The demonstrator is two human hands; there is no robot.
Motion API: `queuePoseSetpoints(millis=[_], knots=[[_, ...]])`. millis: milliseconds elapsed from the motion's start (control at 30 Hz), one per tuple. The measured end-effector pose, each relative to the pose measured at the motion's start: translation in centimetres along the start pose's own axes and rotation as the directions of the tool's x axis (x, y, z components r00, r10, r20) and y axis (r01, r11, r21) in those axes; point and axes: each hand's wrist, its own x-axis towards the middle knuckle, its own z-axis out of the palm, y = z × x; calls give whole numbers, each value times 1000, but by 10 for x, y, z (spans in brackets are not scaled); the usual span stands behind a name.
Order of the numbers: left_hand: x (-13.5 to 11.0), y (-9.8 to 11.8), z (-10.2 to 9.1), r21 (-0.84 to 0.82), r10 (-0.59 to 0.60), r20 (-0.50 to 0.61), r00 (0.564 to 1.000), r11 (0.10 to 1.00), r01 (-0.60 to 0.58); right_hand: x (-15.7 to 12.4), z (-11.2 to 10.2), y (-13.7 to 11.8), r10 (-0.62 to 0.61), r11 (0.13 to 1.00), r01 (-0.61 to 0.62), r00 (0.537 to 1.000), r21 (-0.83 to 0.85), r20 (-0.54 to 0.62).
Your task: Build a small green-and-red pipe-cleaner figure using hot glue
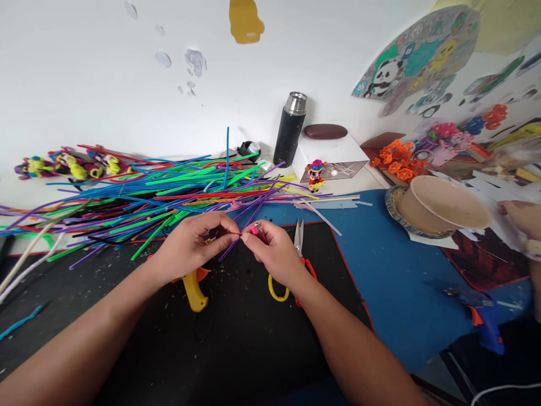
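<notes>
My left hand [192, 242] is closed, thumb and forefinger pinching a tiny dark piece I cannot make out. My right hand [273, 248] meets it fingertip to fingertip, its fingers curled round what looks like a pink lighter [256, 228]. Purple pipe cleaners [228, 250] lie just behind the fingertips. Below my left wrist is a yellow glue gun [195, 290], partly hidden. Scissors [298, 239] with red and yellow handles lie beside my right hand, blades pointing away. A large heap of coloured pipe cleaners [177, 183] spreads behind both hands.
A black thermos [289, 129] stands by a white box [329, 152], with a small pipe-cleaner figure [316, 175] before it. More figures [67, 163] lie far left. At right are a bowl [450, 203], a blue glue gun [488, 321] and another person's hand [524, 217].
</notes>
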Motion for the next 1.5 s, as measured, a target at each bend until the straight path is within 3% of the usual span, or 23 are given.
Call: queuePoseSetpoints(millis=[1500], knots=[[-1,-4,3,-38,-13,-25,1000,999,12,0,-1,0,-29,997,27,999,-66,-28]])
